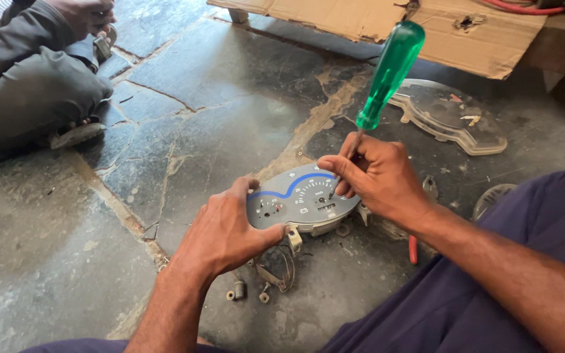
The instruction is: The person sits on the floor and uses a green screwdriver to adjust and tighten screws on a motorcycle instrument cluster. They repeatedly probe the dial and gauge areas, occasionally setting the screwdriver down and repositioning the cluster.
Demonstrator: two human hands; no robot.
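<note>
A grey vehicle instrument cluster [295, 199] with a blue arc and dial markings rests on the stone floor. My left hand [223, 232] grips its left edge and holds it steady. In my right hand [374, 173] is a screwdriver with a green see-through handle [388, 72]; its metal shaft points down onto the right part of the dial face, where my fingers hide the tip.
A clear plastic cluster cover [449, 117] lies at the back right. Small bulb holders [238, 291] and thin wires [282, 271] lie below the cluster. Torn cardboard [361, 19] covers a bench at the back. Another person [27, 78] sits at the top left.
</note>
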